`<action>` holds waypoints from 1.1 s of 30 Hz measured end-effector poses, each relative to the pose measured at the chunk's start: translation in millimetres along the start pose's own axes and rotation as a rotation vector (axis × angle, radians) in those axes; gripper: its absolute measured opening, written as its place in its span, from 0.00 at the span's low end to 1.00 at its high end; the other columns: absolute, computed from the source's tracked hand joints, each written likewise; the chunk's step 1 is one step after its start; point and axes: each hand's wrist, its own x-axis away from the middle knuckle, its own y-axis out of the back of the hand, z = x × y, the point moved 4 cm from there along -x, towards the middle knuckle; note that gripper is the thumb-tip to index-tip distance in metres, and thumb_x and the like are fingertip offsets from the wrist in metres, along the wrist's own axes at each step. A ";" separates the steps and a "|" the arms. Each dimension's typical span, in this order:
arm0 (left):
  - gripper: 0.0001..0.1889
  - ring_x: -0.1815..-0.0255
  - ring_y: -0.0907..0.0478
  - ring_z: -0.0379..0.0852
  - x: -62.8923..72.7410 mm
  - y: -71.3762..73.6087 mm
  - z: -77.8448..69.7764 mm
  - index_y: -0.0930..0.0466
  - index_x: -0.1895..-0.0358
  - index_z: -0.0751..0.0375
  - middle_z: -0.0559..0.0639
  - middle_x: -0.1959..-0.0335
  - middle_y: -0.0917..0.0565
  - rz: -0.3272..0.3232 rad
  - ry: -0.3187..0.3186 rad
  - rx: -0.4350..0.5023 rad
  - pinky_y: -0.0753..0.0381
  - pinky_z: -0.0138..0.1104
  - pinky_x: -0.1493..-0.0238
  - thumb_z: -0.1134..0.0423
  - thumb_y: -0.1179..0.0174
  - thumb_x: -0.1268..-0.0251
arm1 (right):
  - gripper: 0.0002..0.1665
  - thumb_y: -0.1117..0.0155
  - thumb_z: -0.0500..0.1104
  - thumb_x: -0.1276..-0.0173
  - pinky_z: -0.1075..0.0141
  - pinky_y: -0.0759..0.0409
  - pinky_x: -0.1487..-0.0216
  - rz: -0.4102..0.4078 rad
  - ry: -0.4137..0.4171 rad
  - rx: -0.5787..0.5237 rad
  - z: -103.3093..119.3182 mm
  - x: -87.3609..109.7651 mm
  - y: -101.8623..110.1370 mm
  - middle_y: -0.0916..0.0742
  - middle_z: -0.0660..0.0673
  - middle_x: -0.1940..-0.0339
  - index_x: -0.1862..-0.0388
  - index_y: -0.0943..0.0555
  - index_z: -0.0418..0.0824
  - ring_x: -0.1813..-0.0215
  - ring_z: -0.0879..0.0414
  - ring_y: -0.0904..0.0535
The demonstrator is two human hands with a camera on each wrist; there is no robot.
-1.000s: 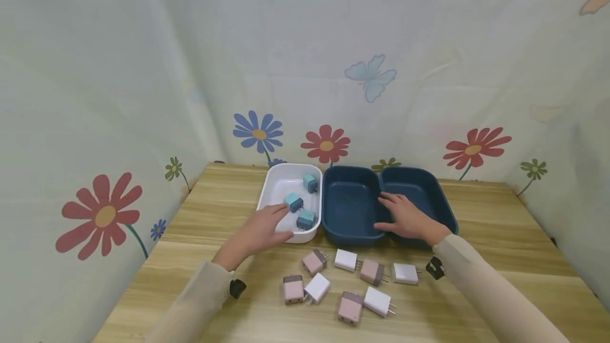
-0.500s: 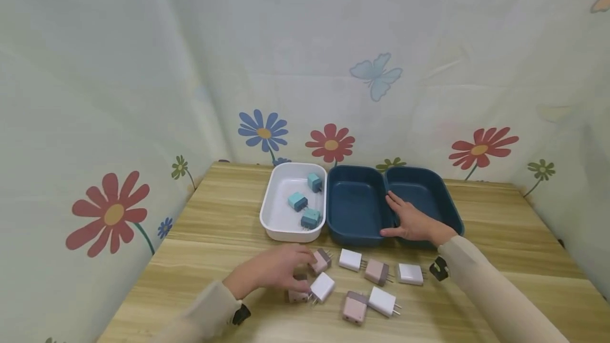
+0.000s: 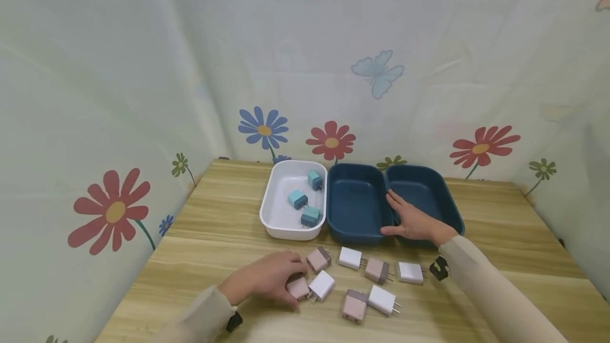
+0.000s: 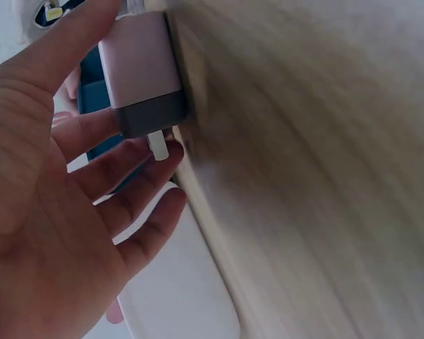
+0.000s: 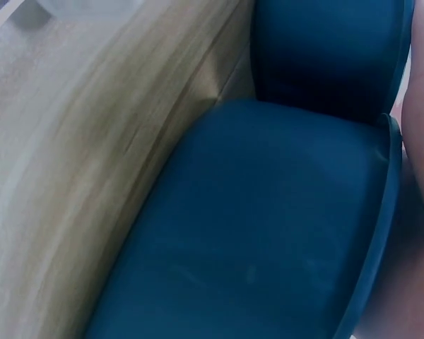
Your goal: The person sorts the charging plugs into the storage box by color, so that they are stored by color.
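Pink-and-grey blocky plastic charger (image 3: 298, 289), on or just above the pale wood-grain table (image 3: 214, 216), is held by L hand (image 3: 267, 279), thumb & fingers round it, prob. as flat sides suit a pinch; can't tell if lifted. R hand (image 3: 413, 223), fingers fairly straight, rests where 2 navy plastic trays (image 3: 355, 237) meet, prob. steadying them. Count: 4 pink chargers (image 3: 376, 270) incl. this one, 4 white blocky chargers (image 3: 350, 258) nearby, 3 teal blocky chargers (image 3: 297, 199) in 1 white plastic tray (image 3: 286, 234).
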 end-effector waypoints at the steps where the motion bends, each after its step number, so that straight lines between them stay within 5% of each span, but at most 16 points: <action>1: 0.34 0.60 0.32 0.33 -0.1 -0.3 1.2 0.21 0.49 0.51 0.39 0.58 0.25 0.007 0.007 0.003 0.30 0.27 0.58 0.36 0.30 0.59 | 0.64 0.36 0.66 0.43 0.43 0.44 0.35 -0.002 -0.001 -0.001 -0.1 -0.3 0.4 0.52 0.31 0.25 0.27 0.53 0.27 0.28 0.34 0.50; 6: 0.35 0.60 0.31 0.33 0.6 1.8 2.1 0.21 0.50 0.51 0.38 0.60 0.24 0.029 0.010 0.029 0.29 0.27 0.57 0.37 0.28 0.63 | 0.64 0.35 0.65 0.43 0.43 0.44 0.35 -0.006 -0.013 0.001 -0.4 -1.4 1.4 0.52 0.31 0.25 0.27 0.53 0.27 0.28 0.35 0.50; 14: 0.26 0.58 0.28 0.33 0.6 4.5 -1.5 0.19 0.55 0.48 0.37 0.59 0.21 0.044 -0.054 0.032 0.29 0.28 0.55 0.54 0.24 0.64 | 0.63 0.35 0.65 0.43 0.43 0.44 0.35 -0.005 -0.021 -0.008 0.1 -1.4 1.5 0.52 0.31 0.25 0.27 0.53 0.28 0.28 0.35 0.50; 23: 0.23 0.66 0.29 0.31 -2.1 7.3 1.8 0.19 0.56 0.48 0.34 0.66 0.24 0.038 0.007 0.095 0.28 0.26 0.62 0.53 0.25 0.61 | 0.64 0.37 0.68 0.43 0.42 0.44 0.35 0.010 -0.042 -0.004 -2.0 -1.5 -1.8 0.53 0.32 0.25 0.26 0.54 0.29 0.28 0.35 0.50; 33: 0.25 0.63 0.28 0.32 -7.6 14.7 0.7 0.20 0.51 0.49 0.36 0.60 0.22 -0.003 0.013 0.134 0.28 0.27 0.59 0.50 0.27 0.57 | 0.63 0.36 0.65 0.42 0.42 0.43 0.35 0.019 -0.054 -0.011 0.4 -0.1 -1.7 0.53 0.33 0.24 0.26 0.55 0.30 0.28 0.35 0.49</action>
